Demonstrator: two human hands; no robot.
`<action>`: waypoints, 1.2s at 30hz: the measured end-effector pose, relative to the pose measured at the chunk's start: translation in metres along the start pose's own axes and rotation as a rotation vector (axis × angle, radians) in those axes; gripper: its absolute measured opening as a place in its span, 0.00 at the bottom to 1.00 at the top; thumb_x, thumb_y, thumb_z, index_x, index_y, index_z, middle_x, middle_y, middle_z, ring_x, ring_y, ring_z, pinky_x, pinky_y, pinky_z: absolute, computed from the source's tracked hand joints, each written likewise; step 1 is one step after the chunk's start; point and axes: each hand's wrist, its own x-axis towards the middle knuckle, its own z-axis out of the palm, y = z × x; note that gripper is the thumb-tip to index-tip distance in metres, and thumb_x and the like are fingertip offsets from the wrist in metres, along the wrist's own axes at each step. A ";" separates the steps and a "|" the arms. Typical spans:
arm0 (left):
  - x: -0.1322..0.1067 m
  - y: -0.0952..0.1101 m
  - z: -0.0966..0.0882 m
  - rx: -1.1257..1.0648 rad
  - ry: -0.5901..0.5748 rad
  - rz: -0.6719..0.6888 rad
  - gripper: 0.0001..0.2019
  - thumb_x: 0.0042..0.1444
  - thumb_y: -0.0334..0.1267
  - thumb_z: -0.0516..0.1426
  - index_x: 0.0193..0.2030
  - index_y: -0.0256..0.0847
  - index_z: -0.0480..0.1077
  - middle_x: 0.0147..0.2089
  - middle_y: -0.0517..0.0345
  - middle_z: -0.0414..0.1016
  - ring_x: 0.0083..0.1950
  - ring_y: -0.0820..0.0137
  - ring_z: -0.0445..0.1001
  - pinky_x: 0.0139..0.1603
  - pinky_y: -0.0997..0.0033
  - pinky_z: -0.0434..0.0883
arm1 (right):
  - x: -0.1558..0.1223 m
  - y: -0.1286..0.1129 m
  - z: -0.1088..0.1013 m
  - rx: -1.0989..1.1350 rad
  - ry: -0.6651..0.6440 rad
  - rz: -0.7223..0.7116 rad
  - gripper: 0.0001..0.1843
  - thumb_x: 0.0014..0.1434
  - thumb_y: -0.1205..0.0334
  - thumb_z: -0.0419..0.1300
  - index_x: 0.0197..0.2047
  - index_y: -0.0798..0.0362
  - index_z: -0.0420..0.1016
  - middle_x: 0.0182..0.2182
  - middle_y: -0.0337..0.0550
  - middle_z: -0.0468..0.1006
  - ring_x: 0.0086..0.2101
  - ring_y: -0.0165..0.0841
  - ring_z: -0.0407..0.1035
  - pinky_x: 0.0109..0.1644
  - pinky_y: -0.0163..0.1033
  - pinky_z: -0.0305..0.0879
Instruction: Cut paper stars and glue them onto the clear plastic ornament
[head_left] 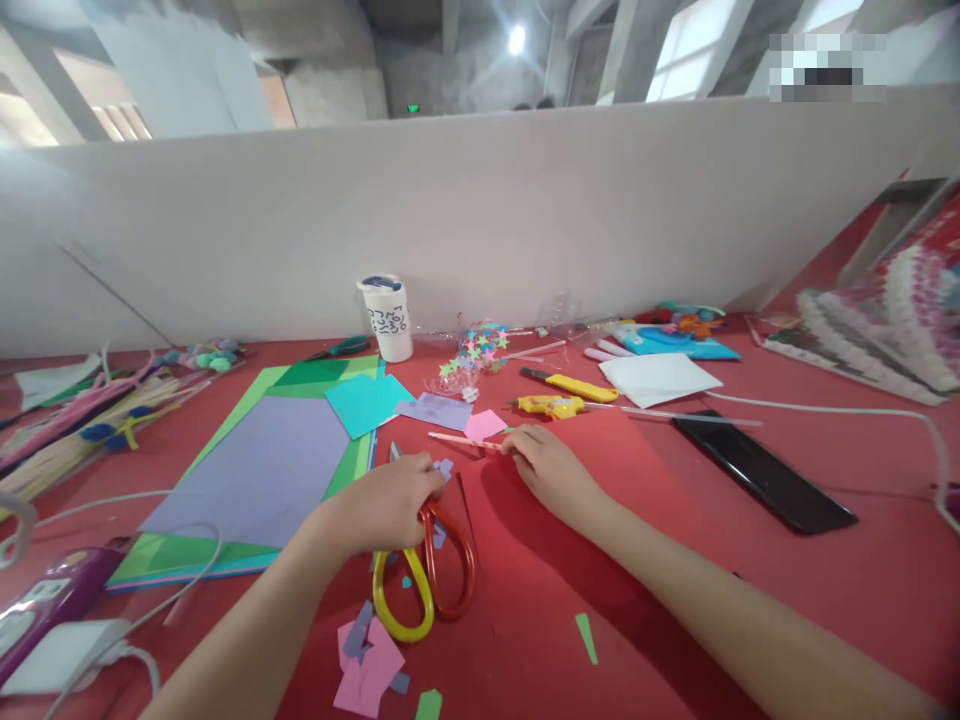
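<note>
My left hand (pixel 401 497) is closed over the middle of a pair of scissors (pixel 459 580) with one yellow and one red handle loop. The scissors' metal tip pokes out beyond the knuckles, and the hand hides the pivot. To its right, my right hand (pixel 551 470) has its fingers closed at the near end of a thin pink-and-white pencil (pixel 461 441). Red paper (pixel 555 560) lies beneath the right forearm. Purple scraps (pixel 444 468) sit just beyond my left fingers. A pink paper piece (pixel 486 425) rests by the right fingertips.
Stacked coloured sheets (pixel 255 470) lie at left, near a purple power strip (pixel 52 605). A white cup (pixel 388 318) stands against the partition. A yellow glue gun (pixel 551 405), a utility knife (pixel 577 386) and a black phone (pixel 765 470) lie at right. Pink scraps (pixel 367 675) are in front.
</note>
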 end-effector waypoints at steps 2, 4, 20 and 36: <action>0.000 -0.003 0.002 -0.038 -0.011 0.045 0.13 0.38 0.23 0.52 0.32 0.40 0.67 0.40 0.52 0.71 0.39 0.66 0.71 0.33 0.72 0.64 | 0.009 0.002 0.000 -0.025 -0.036 -0.046 0.15 0.64 0.60 0.57 0.53 0.54 0.69 0.50 0.47 0.72 0.44 0.38 0.71 0.46 0.49 0.71; 0.003 -0.006 0.007 -0.061 0.006 0.068 0.14 0.37 0.22 0.51 0.31 0.40 0.65 0.39 0.51 0.71 0.39 0.64 0.70 0.34 0.70 0.64 | 0.018 0.002 0.000 -0.045 -0.063 -0.086 0.15 0.64 0.60 0.57 0.53 0.54 0.69 0.50 0.47 0.72 0.44 0.38 0.71 0.45 0.48 0.71; 0.024 0.006 0.017 0.061 0.243 0.071 0.10 0.52 0.26 0.48 0.35 0.37 0.69 0.36 0.50 0.73 0.38 0.62 0.70 0.37 0.63 0.65 | -0.020 -0.090 -0.006 -0.026 -0.237 0.013 0.12 0.51 0.70 0.61 0.42 0.60 0.72 0.33 0.52 0.78 0.32 0.44 0.72 0.31 0.43 0.65; 0.040 -0.005 0.022 -0.037 0.241 -0.105 0.10 0.55 0.29 0.49 0.37 0.38 0.71 0.41 0.48 0.73 0.42 0.61 0.73 0.39 0.65 0.68 | -0.022 -0.001 -0.057 0.168 0.051 0.426 0.14 0.47 0.68 0.57 0.40 0.49 0.62 0.40 0.45 0.78 0.35 0.40 0.75 0.31 0.37 0.64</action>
